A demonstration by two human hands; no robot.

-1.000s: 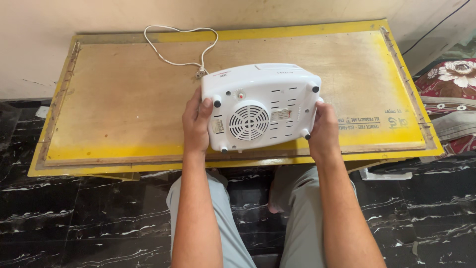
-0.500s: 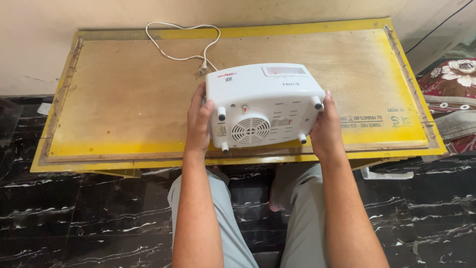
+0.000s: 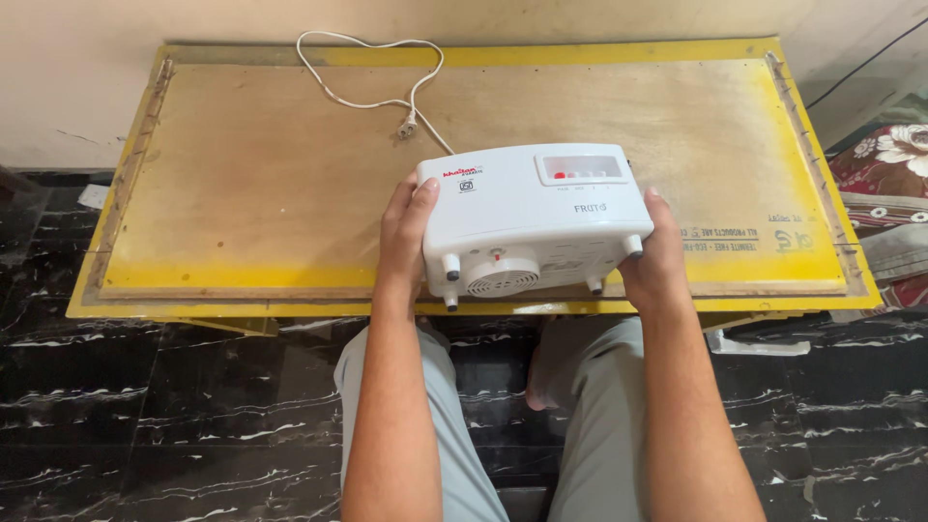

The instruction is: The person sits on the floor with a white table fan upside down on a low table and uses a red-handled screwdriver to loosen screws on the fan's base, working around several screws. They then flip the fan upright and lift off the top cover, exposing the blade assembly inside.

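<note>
Tipped further since the earlier frames, the white fan heater [image 3: 534,215] now shows us its broad top face with the grey control panel, where a second ago the round rear grille faced the camera squarely; the grille is now only a sliver low on the near edge.

Item one: white fan heater, boxy with rounded corners, small peg feet jutting toward us along the near side. We hold it over the near edge of the table [image 3: 242,184], roughly at centre. Whether its far edge rests on the board we cannot tell.

Item two: our left hand [image 3: 403,232], pressed flat to the heater's left end, fingers extended upward along the casing, gripping.

Item three: our right hand [image 3: 655,259], clasping the heater's right end, fingers wrapped behind it (mostly hidden), thumb side toward us.

Item four: white power cord [image 3: 372,72], running from the heater's far side, looping across the board toward the wall, its plug [image 3: 410,126] lying loose on the wood.

Item five: table, a plywood top with a yellow painted border, set against a pale wall.

Item six: black marble floor [image 3: 174,416] with white veining, beneath our knees.

Item seven: floral fabric [image 3: 889,159], red and white, at the right edge.
</note>
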